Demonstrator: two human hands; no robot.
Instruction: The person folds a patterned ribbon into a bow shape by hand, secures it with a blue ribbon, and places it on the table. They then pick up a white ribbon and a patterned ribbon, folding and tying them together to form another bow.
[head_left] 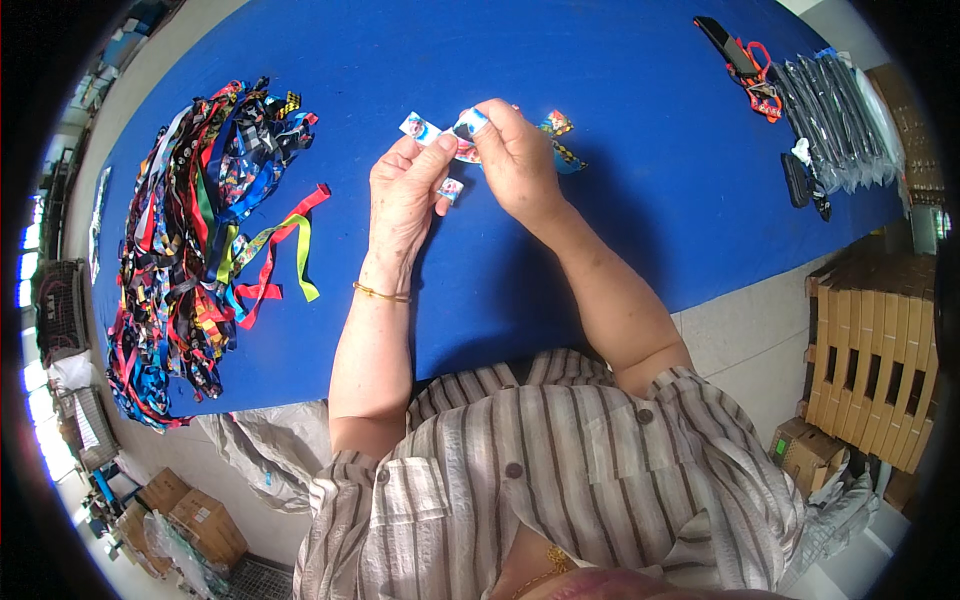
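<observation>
My left hand (402, 195) and my right hand (518, 165) are raised close together over the blue table. Between them they pinch a printed ribbon (420, 128), white and light blue with small coloured pictures. One end sticks out past my left fingers, and another bit shows below them. Beyond my right hand, more colourful ribbon (568, 158) shows, partly yellow and black; whether it is the same piece I cannot tell. My fingers hide the middle of the ribbon. To the left lies a long heap of many-coloured ribbons (190, 240), with red and lime-green ends trailing toward my left forearm.
At the table's (400, 50) far right lie a row of dark items in clear plastic bags (840, 120), an orange-and-black tool or strap (755, 80) and a small black object (795, 180). Stacked flat cardboard (870, 360) stands right of the table; cardboard boxes (205, 525) sit on the floor at lower left.
</observation>
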